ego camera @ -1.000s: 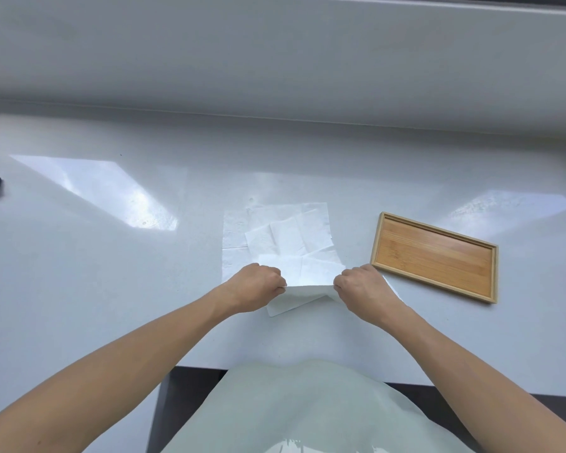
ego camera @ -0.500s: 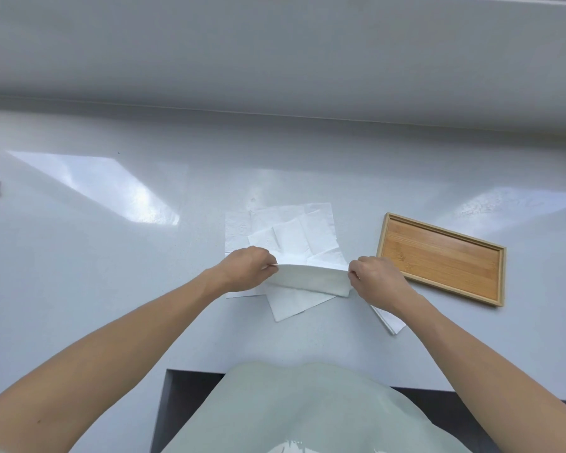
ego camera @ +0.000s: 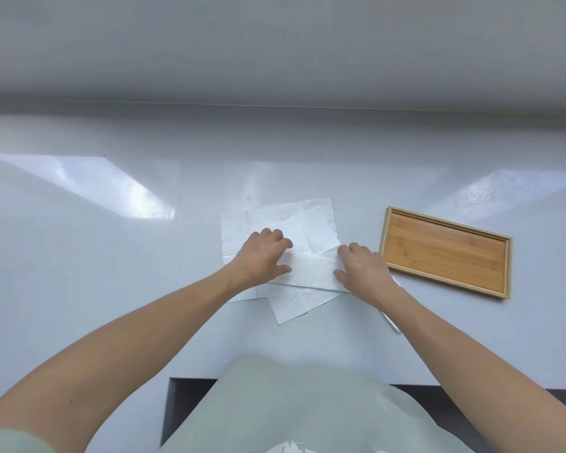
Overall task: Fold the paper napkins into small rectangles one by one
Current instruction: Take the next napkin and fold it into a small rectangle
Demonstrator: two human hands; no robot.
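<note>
The white counter [ego camera: 95, 263] fills the frame; a wooden tray [ego camera: 445, 253] waits at centre right, probably for finished rectangles. At centre lies a loose pile of napkins [ego camera: 317, 220], the top napkin [ego camera: 311, 273] folded over (edges not quite square). The left hand [ego camera: 262, 256] and right hand [ego camera: 361, 268] press it flat, each grip open, likely to set the crease.

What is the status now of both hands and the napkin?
Left hand and right hand flat, pressing the white folded paper napkin. More loose napkins underneath. Rectangular wooden tray apart, nothing blocking.
</note>
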